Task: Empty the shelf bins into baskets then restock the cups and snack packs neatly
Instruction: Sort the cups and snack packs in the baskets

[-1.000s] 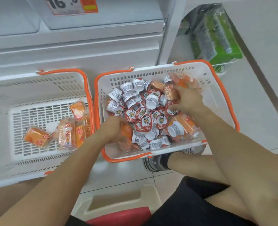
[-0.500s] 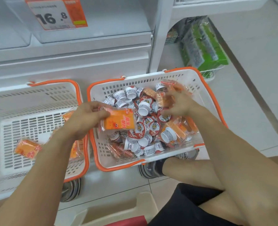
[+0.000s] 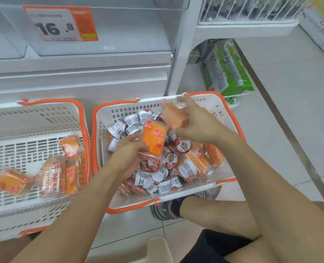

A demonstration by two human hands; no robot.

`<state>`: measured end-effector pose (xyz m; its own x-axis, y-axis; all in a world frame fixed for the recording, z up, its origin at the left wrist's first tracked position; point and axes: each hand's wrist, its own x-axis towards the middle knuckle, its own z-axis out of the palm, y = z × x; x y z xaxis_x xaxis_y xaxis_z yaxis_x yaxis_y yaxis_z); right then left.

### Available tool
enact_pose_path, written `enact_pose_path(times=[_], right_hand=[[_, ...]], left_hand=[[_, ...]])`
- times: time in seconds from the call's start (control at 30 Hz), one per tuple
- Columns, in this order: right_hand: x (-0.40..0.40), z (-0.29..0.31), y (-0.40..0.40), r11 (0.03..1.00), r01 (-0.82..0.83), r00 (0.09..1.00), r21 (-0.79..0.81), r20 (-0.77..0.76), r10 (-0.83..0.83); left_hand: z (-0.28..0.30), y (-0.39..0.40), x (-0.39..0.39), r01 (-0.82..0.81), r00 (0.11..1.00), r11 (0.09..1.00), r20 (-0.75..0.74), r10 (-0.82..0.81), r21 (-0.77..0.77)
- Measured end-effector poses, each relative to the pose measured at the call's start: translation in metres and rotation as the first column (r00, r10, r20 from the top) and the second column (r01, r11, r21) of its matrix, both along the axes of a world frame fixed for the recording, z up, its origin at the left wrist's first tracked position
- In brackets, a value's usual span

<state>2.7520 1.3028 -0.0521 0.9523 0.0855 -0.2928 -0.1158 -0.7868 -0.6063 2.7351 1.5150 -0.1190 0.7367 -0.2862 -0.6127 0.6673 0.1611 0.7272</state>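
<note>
Nearest the camera: bare legs, black shorts [image 3: 214, 245], a striped sneaker [image 3: 163, 209] under the right basket's front edge, and a pale stool edge [image 3: 153, 249] at bottom centre.

Left hand [image 3: 127, 156]: fingers curled round an orange snack pack [image 3: 153, 139], gripped at its lower end and held upright over the right basket. The pack face has white Chinese characters, which I can't make out, and a small cartoon with eyes near the bottom.

Right hand [image 3: 199, 126]: fingers and thumb clenched round a second orange pack [image 3: 174, 116], raised above the far side of the same basket. It is motion-blurred and its print is unreadable.

Right basket [image 3: 222, 103], white with orange rim, sits on the floor and holds a heap of small white cups [image 3: 187, 168] mixed with more orange packs. Some cups lie lid up with red-and-white lids showing a tiger-like face; others show fine side print too small to read.

Left basket [image 3: 34, 114], just beside it and of the same type, holds only orange snack packs [image 3: 62, 173], loose on the bottom toward its right side.

Farther back: a white shelf unit with clear bins [image 3: 110, 35] and a price tag [image 3: 60, 23] reading "16.8" with an orange panel. To the right, green bags [image 3: 227, 69] lie on a low wire rack.
</note>
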Motion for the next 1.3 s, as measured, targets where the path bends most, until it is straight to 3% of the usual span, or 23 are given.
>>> enact_pose_path(times=[0.07,0.17,0.23,0.33,0.43,0.53,0.63,0.77,0.83,0.93,1.07,1.17,1.3], right_hand=[[-0.009,-0.004,0.037,0.984,-0.177,0.984,0.033,0.017,0.176],[-0.025,-0.022,0.085,0.916,-0.4,0.916,-0.04,0.001,0.4],[-0.026,-0.031,0.102,0.905,-0.425,0.905,-0.005,-0.008,0.425],[-0.018,-0.033,0.121,0.894,-0.404,0.914,0.191,0.05,0.403],[-0.009,-0.029,0.14,0.831,-0.334,0.939,0.445,0.084,0.333],[0.002,-0.031,0.152,0.819,-0.238,0.969,0.522,0.072,0.235],[0.009,-0.037,0.154,0.875,-0.226,0.974,0.427,0.09,0.208],[0.013,-0.04,0.132,0.93,-0.305,0.952,0.205,0.037,0.304],[0.023,-0.047,0.103,0.958,-0.288,0.958,0.005,-0.008,0.288],[0.036,-0.066,0.038,0.947,-0.152,0.988,-0.282,-0.015,0.154],[0.018,-0.092,-0.028,0.861,0.103,0.995,-0.498,0.061,-0.083],[-0.003,-0.102,-0.047,0.833,0.065,0.989,-0.55,-0.078,-0.129],[-0.009,-0.106,-0.068,0.886,0.152,0.944,-0.437,-0.202,-0.261]], left_hand=[[0.005,0.005,0.0,-0.017,0.998,0.996,0.051,0.022,-0.085],[0.008,0.027,0.002,-0.168,0.983,0.979,0.058,0.176,-0.119],[0.006,0.05,0.004,-0.236,0.969,0.96,0.043,0.244,-0.148],[0.009,0.081,0.007,-0.223,0.971,0.963,0.05,0.233,-0.151],[0.016,0.115,0.011,-0.288,0.951,0.957,0.119,0.284,0.021],[0.022,0.162,0.011,-0.392,0.903,0.832,0.336,0.267,0.393],[0.022,0.197,0.008,-0.362,0.91,0.613,0.409,0.069,0.702],[0.012,0.196,0.004,-0.123,0.954,0.406,0.221,-0.204,0.906],[0.01,0.177,0.006,-0.215,0.926,0.401,0.317,-0.206,0.891],[0.011,0.133,0.009,-0.319,0.854,0.543,0.484,-0.191,0.777],[0.005,0.061,0.005,-0.117,0.754,0.559,0.44,-0.488,0.821],[-0.005,0.012,0.004,0.04,0.662,0.522,0.369,-0.653,0.852],[-0.014,-0.036,0.022,0.121,0.583,0.485,0.333,-0.741,0.866]])
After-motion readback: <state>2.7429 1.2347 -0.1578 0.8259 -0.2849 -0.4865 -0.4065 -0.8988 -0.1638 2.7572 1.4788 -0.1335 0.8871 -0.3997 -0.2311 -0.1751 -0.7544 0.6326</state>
